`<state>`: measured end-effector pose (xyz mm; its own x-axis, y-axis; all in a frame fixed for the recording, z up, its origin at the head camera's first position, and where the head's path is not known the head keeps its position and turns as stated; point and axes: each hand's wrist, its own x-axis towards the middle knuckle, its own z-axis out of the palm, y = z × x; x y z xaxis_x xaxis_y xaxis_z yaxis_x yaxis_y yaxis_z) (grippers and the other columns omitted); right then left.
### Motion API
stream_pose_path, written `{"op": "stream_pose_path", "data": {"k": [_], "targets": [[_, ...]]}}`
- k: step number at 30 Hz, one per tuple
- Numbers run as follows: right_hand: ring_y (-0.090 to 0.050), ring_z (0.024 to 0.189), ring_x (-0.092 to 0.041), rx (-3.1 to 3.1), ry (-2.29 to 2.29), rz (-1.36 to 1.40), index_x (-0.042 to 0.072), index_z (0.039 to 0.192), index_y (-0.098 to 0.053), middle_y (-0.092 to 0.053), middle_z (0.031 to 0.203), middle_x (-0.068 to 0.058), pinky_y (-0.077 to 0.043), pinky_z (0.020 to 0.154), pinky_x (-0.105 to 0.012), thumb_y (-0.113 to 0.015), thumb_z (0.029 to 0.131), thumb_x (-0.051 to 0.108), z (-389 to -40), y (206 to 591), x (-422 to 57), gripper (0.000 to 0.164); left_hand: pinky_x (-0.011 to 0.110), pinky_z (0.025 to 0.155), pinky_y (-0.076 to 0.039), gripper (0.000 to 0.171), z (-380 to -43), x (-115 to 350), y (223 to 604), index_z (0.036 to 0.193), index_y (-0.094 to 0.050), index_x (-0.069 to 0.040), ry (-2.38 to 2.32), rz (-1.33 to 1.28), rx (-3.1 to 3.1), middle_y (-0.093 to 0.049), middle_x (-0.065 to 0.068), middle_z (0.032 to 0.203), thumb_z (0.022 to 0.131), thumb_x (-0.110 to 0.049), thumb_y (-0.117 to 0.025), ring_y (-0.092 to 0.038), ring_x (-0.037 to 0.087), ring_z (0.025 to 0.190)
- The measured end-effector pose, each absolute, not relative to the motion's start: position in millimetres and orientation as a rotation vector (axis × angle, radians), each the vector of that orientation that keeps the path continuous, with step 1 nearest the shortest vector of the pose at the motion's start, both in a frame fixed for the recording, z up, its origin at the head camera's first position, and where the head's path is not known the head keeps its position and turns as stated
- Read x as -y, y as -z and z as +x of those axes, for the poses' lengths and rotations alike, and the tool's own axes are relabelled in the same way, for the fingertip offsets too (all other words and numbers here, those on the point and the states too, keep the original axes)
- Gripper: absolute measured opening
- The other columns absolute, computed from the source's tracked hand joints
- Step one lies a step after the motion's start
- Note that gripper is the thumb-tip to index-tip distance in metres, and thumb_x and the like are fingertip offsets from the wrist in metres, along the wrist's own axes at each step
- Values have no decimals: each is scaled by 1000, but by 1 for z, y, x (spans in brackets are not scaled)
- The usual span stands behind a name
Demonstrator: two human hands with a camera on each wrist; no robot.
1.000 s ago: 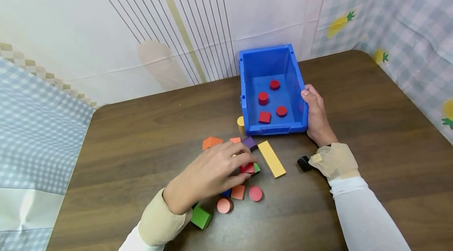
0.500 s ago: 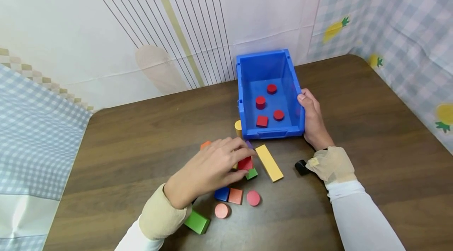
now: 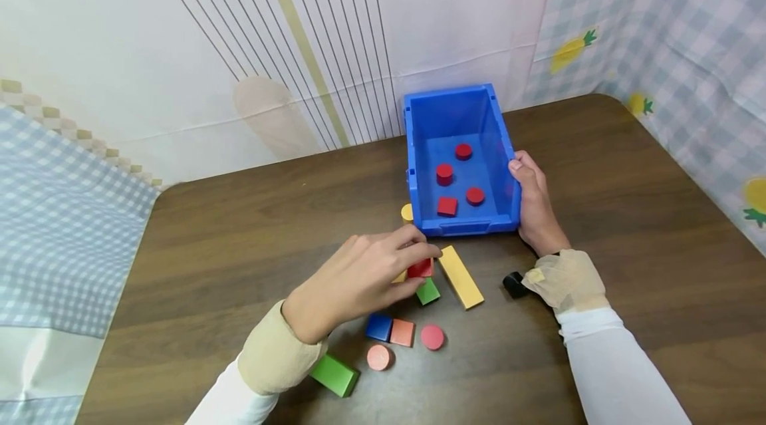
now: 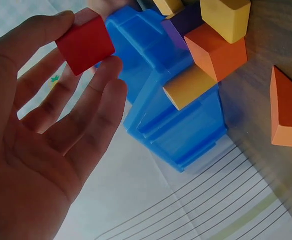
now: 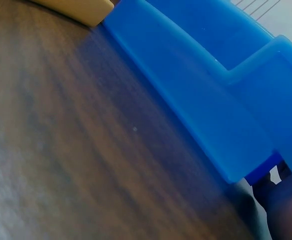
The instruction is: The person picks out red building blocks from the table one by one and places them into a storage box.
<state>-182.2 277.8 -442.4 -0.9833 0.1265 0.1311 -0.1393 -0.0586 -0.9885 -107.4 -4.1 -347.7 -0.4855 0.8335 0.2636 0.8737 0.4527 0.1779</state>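
My left hand (image 3: 365,272) pinches a red block (image 4: 86,42) between thumb and fingertips, just above the loose blocks and in front of the blue bin (image 3: 465,228). Under the red block lies a green block (image 3: 427,291). My right hand (image 3: 535,205) grips the bin's right wall, thumb at the rim. Inside the bin, spaced apart on its floor, are several red pieces, among them a square block (image 3: 447,206) and a short cylinder (image 3: 445,174). In the left wrist view, a purple block (image 4: 181,26), an orange block (image 4: 216,50) and a yellow cylinder (image 4: 189,87) show beside the hand.
A long yellow block (image 3: 461,277) lies before the bin. Nearer are a blue block (image 3: 379,327), an orange square block (image 3: 402,332), a pinkish-red disc (image 3: 433,337), a salmon cylinder (image 3: 378,357) and a green block (image 3: 335,375). Patterned cloth (image 3: 197,99) borders the table.
My left hand has lifted the red block off the pile and moved slightly toward the bin, uncovering more of the green block beneath. The right hand keeps its grip on the bin.
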Motion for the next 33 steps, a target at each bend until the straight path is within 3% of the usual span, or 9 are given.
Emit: {"op": "stream_pose_path", "data": {"k": [4,26,33], "targets": [[-47,105,-29,2009,-2169,8,2,115,-48,-46,116,-20,-37,85,-38,-44,96,49,-182,442,-278,51,15,46,-33,26,-111,1,346,116,-69,-24,425,-1502,2543,-58,-8,105,91,-27,-63,-48,0,63],[-48,105,-29,1971,-2211,18,2,116,-49,-47,116,-20,-38,85,-38,-45,96,47,-183,442,-277,49,15,70,-46,27,-127,-1,342,117,-67,-17,513,-1487,2671,-57,-6,109,91,-21,-61,-53,2,82],[-48,107,-28,2009,-2183,5,3,119,-49,-47,119,-19,-39,87,-38,-44,96,48,-182,441,-277,51,18,67,-44,26,-130,-2,341,116,-68,-22,477,-1479,2695,-53,-6,107,93,-23,-59,-50,4,85]]}}
